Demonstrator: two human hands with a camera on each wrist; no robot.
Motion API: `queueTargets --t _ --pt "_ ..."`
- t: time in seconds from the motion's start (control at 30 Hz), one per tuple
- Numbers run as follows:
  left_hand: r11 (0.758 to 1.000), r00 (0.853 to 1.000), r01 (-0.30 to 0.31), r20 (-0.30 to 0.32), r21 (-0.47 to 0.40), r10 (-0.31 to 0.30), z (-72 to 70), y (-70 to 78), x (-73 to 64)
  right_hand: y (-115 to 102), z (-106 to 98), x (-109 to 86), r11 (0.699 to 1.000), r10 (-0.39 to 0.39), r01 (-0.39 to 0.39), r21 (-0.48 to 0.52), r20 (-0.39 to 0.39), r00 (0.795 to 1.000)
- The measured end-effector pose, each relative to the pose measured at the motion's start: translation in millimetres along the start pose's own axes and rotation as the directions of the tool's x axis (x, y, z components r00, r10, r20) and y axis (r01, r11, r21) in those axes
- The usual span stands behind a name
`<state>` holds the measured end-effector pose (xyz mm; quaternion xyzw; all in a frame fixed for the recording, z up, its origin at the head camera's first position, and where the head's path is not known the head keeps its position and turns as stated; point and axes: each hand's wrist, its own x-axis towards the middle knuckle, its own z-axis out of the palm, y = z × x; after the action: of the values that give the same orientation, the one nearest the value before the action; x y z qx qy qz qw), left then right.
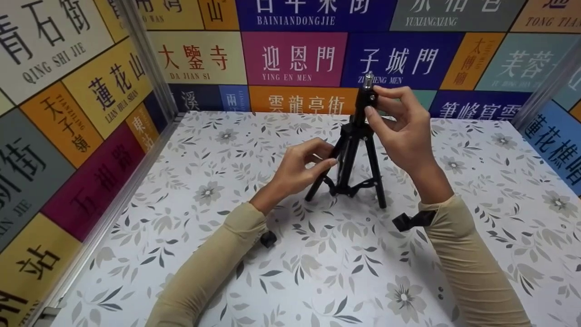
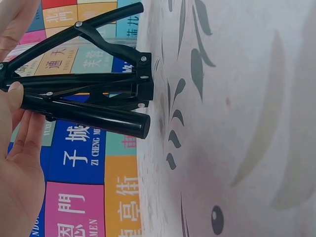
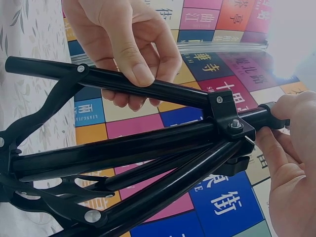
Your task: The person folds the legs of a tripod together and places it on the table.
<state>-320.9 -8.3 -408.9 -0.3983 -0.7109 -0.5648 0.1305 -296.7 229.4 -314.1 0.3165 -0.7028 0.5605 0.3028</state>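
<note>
A small black tripod (image 1: 348, 156) is upright over the floral tabletop with its legs partly spread. My left hand (image 1: 297, 168) pinches the tripod's left leg between thumb and fingers; in the right wrist view the left thumb lies along that leg (image 3: 173, 94). Higher up, my right hand (image 1: 406, 129) grips the centre column near its top, just below a silver screw tip (image 1: 368, 81). Folding braces (image 3: 42, 116) join the legs to the lower end of the column. Whether every foot touches the table, I cannot tell.
A white tabletop (image 1: 209, 272) with grey leaves and flowers lies under the tripod. Colourful sign-printed panels (image 1: 295, 59) stand along the back, and more line the left and right sides. Black mounts (image 1: 413, 220) are strapped at both wrists.
</note>
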Motion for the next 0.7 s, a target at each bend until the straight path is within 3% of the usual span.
queueTargets --t 0.7 --pt "1.0 1.0 0.0 -0.024 -0.001 0.0 3.3 0.4 1.4 -3.9 2.8 -0.2 0.998 0.058 -0.057 0.029 -0.017 0.998"
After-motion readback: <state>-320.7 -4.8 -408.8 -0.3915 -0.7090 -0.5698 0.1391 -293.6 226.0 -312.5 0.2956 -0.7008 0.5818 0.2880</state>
